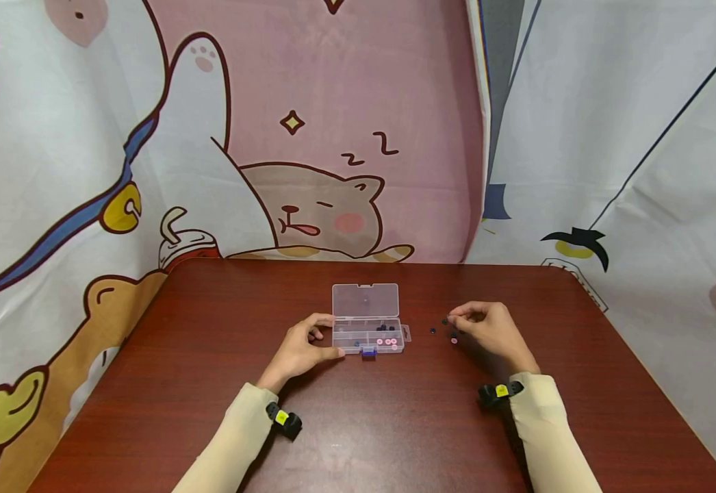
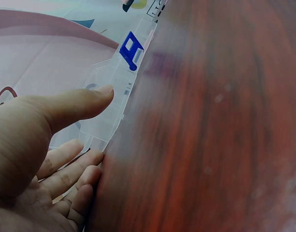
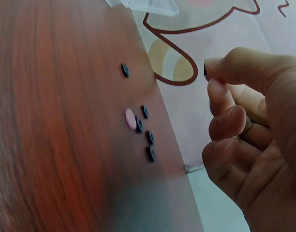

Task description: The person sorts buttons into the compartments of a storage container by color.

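Note:
A small clear plastic compartment box lies on the table with its lid raised toward the back. My left hand grips the box's left end, thumb at the front corner and a finger at the side. Inside are pink buttons in a front compartment and black buttons behind them. To the right of the box, my right hand pinches a black button between thumb and fingertip, above the table. Below it lie a pink button and several loose black buttons.
A blue latch sticks out at the box's front, and a clear hanging tab at its right end. The brown wooden table ends at a printed cloth behind. Each wrist wears a black camera on a strap.

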